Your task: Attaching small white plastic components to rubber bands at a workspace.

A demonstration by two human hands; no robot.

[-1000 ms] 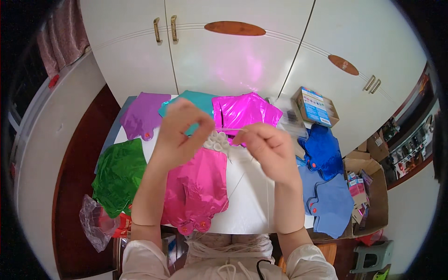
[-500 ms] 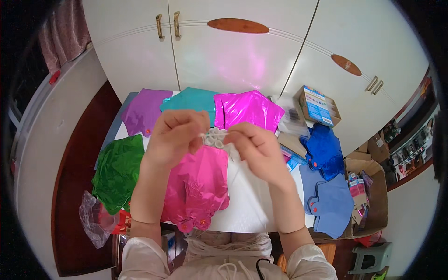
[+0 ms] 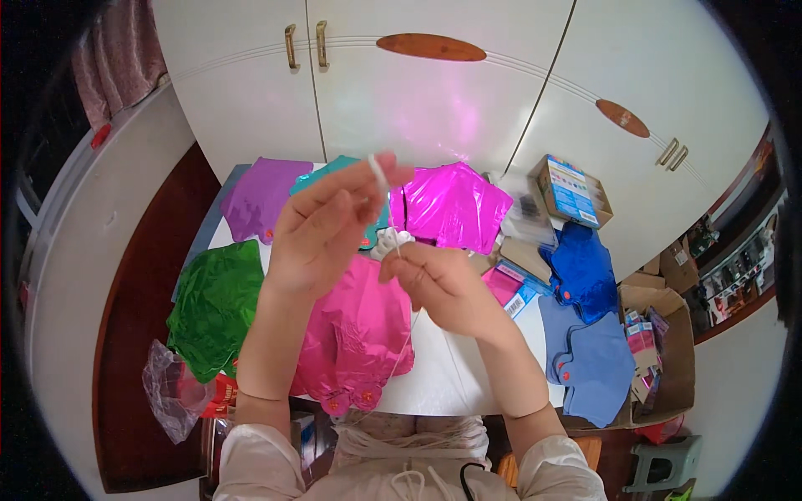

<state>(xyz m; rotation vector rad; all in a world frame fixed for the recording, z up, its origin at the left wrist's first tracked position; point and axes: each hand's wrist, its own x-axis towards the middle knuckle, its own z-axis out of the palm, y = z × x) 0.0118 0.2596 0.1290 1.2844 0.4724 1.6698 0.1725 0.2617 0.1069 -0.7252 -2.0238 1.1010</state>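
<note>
- Left hand [image 3: 313, 242]: raised above the white counter [image 3: 439, 388], forearm rising steeply from the lower edge; fingers extended up and to the right, loosely apart, tips blurred. A narrow white band [image 3: 378, 173] encircles a finger near its end.
- Right hand [image 3: 447, 288]: lower than the left and well apart from it, forearm slanting up and to the left; fingers curled, thumb and forefinger brought together on a fine white thread [image 3: 408, 334].
- Thread: descends from the right fingertips across the right side of a bright pink, flat foil balloon [image 3: 355, 330].
- White cluster of small rounded pieces [image 3: 386, 243]: at the foil balloon's upper edge, just behind the right fingertips, partly hidden by them.
- Crumpled green foil sheet [image 3: 215, 305]: left of the left forearm.
</note>
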